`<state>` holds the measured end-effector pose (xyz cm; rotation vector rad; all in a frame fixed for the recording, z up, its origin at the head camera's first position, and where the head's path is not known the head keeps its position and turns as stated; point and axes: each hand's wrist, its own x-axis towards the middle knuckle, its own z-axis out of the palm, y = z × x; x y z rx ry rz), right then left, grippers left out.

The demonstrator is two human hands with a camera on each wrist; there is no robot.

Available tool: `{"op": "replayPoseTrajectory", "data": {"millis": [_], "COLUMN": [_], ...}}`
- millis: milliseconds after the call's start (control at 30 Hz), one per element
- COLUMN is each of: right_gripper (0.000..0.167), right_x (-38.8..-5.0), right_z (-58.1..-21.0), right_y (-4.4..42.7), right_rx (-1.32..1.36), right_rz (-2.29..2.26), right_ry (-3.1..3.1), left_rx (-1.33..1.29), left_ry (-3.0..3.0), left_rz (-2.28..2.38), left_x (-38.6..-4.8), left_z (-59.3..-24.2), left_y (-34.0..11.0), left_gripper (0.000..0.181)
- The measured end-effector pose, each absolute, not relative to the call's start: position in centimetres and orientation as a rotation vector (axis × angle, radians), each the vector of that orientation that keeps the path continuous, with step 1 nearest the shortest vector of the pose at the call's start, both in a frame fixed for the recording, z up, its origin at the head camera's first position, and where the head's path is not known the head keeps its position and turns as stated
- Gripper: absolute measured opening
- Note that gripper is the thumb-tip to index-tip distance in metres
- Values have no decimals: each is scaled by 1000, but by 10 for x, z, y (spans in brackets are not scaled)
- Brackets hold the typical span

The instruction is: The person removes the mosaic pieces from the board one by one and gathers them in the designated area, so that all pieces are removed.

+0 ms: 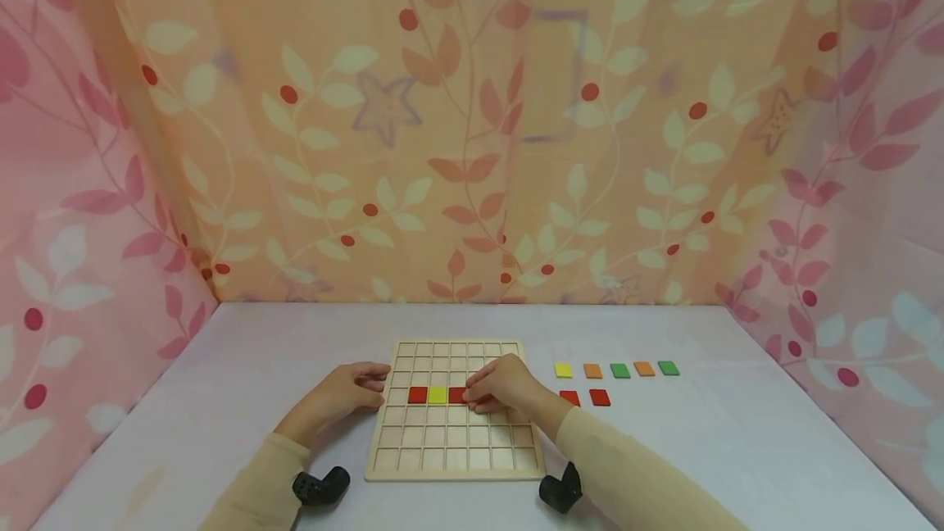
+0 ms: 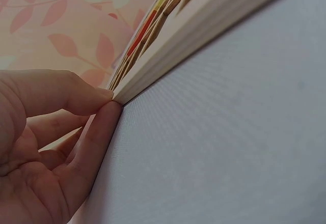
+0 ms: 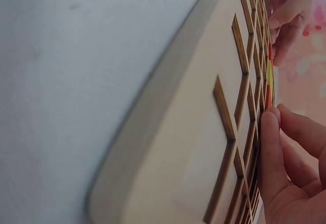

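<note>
A wooden grid board (image 1: pixel 457 474) lies flat, with a red tile (image 1: pixel 418 395), a yellow tile (image 1: pixel 437 395) and another red tile (image 1: pixel 456 395) side by side in one row of its squares. At the rightmost of these, my right hand (image 1: pixel 505 383) pinches the red tile by its right edge; the fingertips hide part of it. The right wrist view shows thumb and finger close together at the red tile (image 3: pixel 268 99). My left hand (image 1: pixel 339 396) rests its fingertips against the board's left edge. Seen from the left wrist, the fingers (image 2: pixel 91 99) touch the wooden rim (image 2: pixel 153 71).
Right of the board, loose square tiles lie on the white table (image 1: pixel 664 449): a back row with yellow (image 1: pixel 564 370), orange (image 1: pixel 593 371) and green (image 1: pixel 620 370) among several, and two red ones (image 1: pixel 600 397) in front. Patterned curtains (image 1: pixel 457 146) surround the table.
</note>
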<state>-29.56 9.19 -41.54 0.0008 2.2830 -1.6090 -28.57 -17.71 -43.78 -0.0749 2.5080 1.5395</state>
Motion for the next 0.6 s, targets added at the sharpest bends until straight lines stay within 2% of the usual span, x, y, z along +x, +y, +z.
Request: {"op": "replayPoseTrajectory", "data": {"millis": [600], "right_gripper": [14], "right_x": [-296], "right_z": [-415], "right_y": [88], "right_rx": [-6], "right_rz": [-1606], "right_ry": [2313], "left_rx": [-44], "left_ry": [2509], "left_rz": [1570], "left_x": [-286], "left_z": [-438], "left_y": [-178], "left_gripper": [56]}}
